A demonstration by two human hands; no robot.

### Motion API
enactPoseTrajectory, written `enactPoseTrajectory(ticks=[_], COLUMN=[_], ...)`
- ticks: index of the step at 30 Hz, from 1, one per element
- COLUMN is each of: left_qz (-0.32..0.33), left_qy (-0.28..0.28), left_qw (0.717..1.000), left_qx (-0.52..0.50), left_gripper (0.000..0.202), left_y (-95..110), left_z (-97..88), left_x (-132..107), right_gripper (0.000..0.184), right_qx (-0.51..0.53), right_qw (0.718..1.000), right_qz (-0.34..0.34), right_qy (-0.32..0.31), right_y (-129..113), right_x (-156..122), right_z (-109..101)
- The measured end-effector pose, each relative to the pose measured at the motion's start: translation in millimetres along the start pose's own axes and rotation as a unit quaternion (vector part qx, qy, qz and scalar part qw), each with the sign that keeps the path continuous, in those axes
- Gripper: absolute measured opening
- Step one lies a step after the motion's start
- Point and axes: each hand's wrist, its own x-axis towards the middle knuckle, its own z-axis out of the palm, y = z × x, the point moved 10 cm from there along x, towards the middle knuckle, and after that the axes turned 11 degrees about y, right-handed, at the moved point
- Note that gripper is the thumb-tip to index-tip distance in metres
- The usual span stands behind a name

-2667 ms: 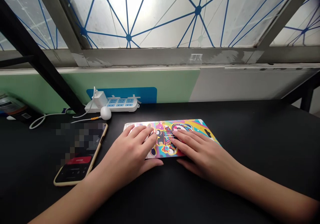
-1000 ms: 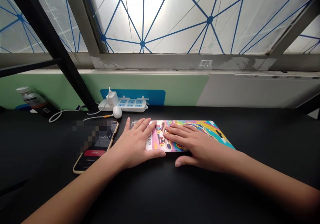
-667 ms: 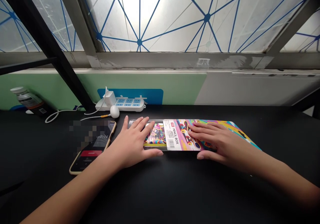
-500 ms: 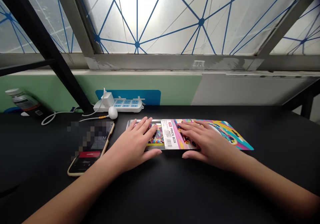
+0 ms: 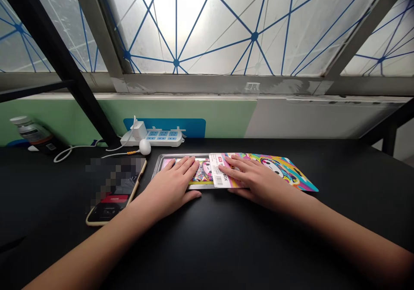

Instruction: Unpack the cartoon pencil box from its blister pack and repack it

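Note:
My left hand point(image 5: 173, 184) lies flat, fingers stretched, over a pencil box point(image 5: 203, 172) with a bright cartoon print. A clear plastic tray point(image 5: 157, 165) surrounds the box, its left end showing beyond my fingers. The multicoloured backing card point(image 5: 287, 169), with a white "BOX" label at its left end, overlaps the tray's right side and extends rightward. My right hand point(image 5: 254, 180) rests on this card with extended fingers near the label; its thumb lies at the card's front edge, partly hidden. Under the palms, the contact between card and tray is out of sight.
Left of the hands lies a phone point(image 5: 116, 199) in a pale case, close to my left forearm. Behind it are a white power strip point(image 5: 164, 138), a round white plug point(image 5: 145, 147) with a cable, and a bottle point(image 5: 32, 130). A black frame post point(image 5: 93, 104) stands at the back left.
The plastic tray has shifted left, and more of it shows beyond my left hand. My right hand has slid left over the label, its thumb drawn in. The view has moved slightly.

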Motion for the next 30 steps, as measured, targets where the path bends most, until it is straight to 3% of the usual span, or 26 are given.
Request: enactPoseTrajectory(ticks=[7, 12, 19, 22, 25, 27, 30], left_qz=[-0.022, -0.051, -0.076, -0.076, -0.070, -0.068, -0.072], left_qy=[0.014, 0.030, 0.005, -0.002, -0.011, -0.013, -0.006], left_qw=[1.000, 0.998, 0.997, 0.997, 0.997, 0.997, 0.996], left_qx=[0.014, 0.021, 0.017, -0.008, -0.032, -0.042, -0.048], left_gripper=[0.081, 0.077, 0.075, 0.078, 0.076, 0.071, 0.066], left_y=[-3, -18, -39, -44, -48, -51, -52], left_z=[-6.8, -12.5, -11.6, -11.2, -9.9, -9.1, -8.8], left_x=[2, 4, 3, 2, 0, -1, -1], right_gripper=[0.046, 0.044, 0.043, 0.042, 0.041, 0.044, 0.051], right_qx=[-0.009, -0.005, -0.016, -0.035, -0.058, -0.066, -0.049], right_qw=[1.000, 1.000, 1.000, 0.999, 0.993, 0.985, 0.985], right_qz=[-0.001, -0.003, -0.024, -0.021, 0.005, 0.013, -0.015], right_qy=[0.003, 0.000, -0.011, 0.025, 0.104, 0.157, 0.163], right_y=[22, 26, 31, 42, 48, 34, -21], right_x=[-19, -19, -21, -21, -20, -18, -13], right_z=[-16, -19, -17, -30, -57, -76, -83])
